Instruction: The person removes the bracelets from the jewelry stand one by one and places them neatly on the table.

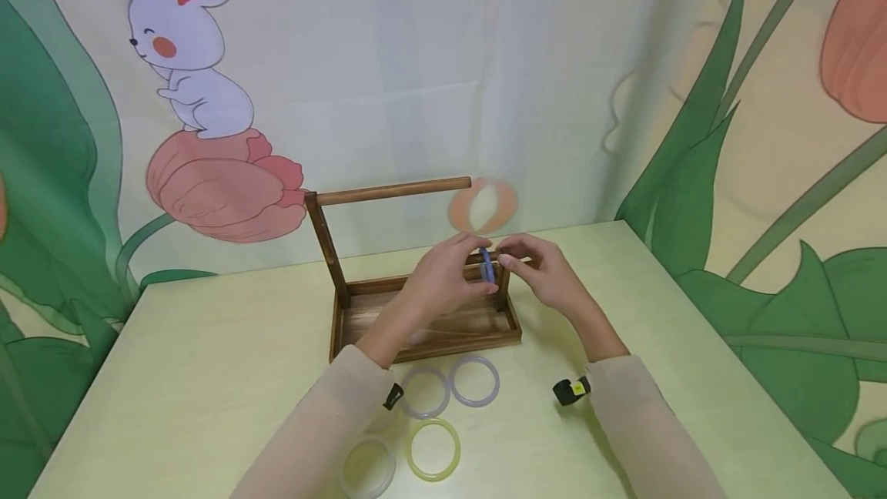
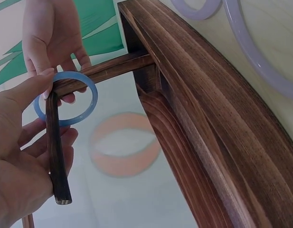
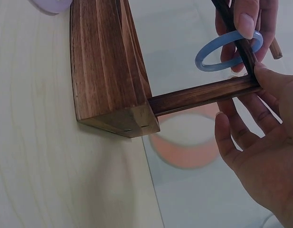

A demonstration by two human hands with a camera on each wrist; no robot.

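Note:
A blue bangle (image 1: 488,266) hangs around the lower rod (image 2: 60,175) of a dark wooden stand (image 1: 450,348), close to the corner where rod and post meet. My left hand (image 1: 440,276) pinches the bangle, thumb on its upper edge and fingers behind it. Across from it, my right hand (image 1: 547,272) grips the stand at the top of the short post (image 3: 203,95), with the thumb on the corner and fingers behind. The rod's other end juts out free in the left wrist view. A taller post at the stand's left carries a second, bare rod (image 1: 395,191).
Two lilac bangles (image 1: 497,381) lie side by side in front of the stand. Nearer me are a yellow-green bangle (image 1: 433,477) and a whitish one (image 1: 393,468) beside my left sleeve. A printed cloth (image 1: 554,98) hangs behind the pale table (image 1: 242,376).

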